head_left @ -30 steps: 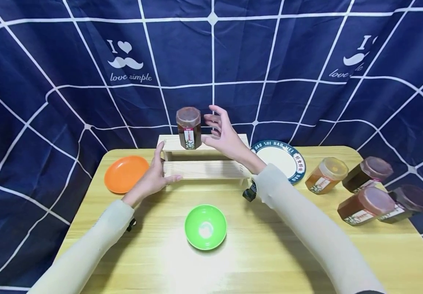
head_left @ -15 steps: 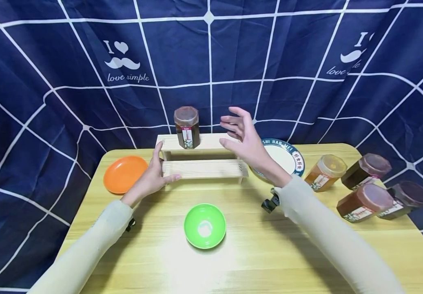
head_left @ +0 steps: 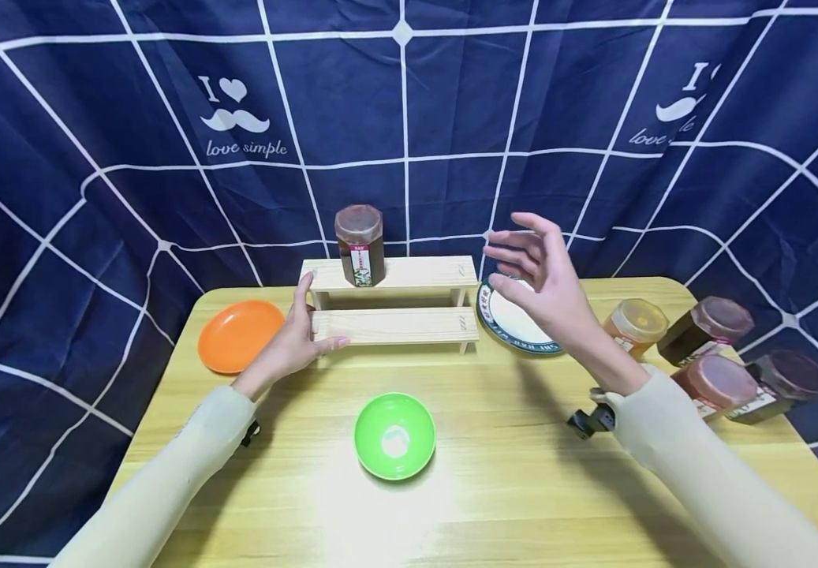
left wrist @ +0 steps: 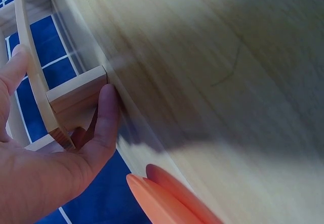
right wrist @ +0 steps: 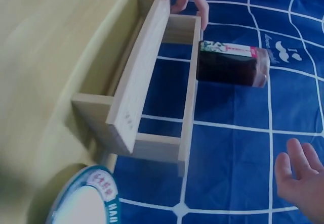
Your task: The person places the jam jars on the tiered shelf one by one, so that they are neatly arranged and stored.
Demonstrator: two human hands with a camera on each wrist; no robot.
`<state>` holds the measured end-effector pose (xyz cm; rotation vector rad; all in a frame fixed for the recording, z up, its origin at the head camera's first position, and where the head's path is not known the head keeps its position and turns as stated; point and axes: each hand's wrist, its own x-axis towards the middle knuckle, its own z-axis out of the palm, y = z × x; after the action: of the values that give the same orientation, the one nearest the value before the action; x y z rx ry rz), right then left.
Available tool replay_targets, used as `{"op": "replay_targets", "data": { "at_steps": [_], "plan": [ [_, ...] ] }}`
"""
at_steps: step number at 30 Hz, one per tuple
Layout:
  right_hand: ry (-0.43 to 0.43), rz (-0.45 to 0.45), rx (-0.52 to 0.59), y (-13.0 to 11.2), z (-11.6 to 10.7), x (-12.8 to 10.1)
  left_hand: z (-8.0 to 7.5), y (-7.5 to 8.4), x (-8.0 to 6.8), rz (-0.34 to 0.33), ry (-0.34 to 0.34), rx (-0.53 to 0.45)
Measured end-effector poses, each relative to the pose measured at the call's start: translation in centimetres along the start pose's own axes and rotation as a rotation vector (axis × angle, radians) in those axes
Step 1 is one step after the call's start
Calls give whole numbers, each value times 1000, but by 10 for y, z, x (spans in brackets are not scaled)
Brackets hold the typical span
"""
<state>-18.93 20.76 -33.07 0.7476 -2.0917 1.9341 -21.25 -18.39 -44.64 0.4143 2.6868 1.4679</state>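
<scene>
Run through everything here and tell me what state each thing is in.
Left grip: holding the wooden rack's left end
Right grip: open, holding nothing
Wooden rack: standing on the table
Jar on rack: upright, capped
Four jars at right: standing, capped, some partly hidden
Green bowl: open side up, empty
Orange plate: face up, empty
Blue-rimmed plate: face up, partly hidden
Curtain: hanging, creased

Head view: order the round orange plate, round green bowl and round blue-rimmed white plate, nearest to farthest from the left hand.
1. Orange plate: just left of the left hand.
2. Green bowl: right of it, nearer the camera.
3. Blue-rimmed plate: farther right, past the pale wooden rack.
</scene>
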Motion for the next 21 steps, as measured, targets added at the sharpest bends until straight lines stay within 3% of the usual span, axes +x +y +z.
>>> {"op": "replay_targets", "data": {
  "at_steps": [7,10,17,21],
  "plan": [
    [16,15,3,-8,-25,-33,-1,-1,0,15,-7,28],
    [19,-6,12,-12,-37,-47,0,-3,0,5,-5,16],
    [14,-45,12,-22,-66,-81,1,-9,0,71,5,5],
    [39,-95,52,-22,-81,-99,1,-5,-1,67,4,2]
  ]
}}
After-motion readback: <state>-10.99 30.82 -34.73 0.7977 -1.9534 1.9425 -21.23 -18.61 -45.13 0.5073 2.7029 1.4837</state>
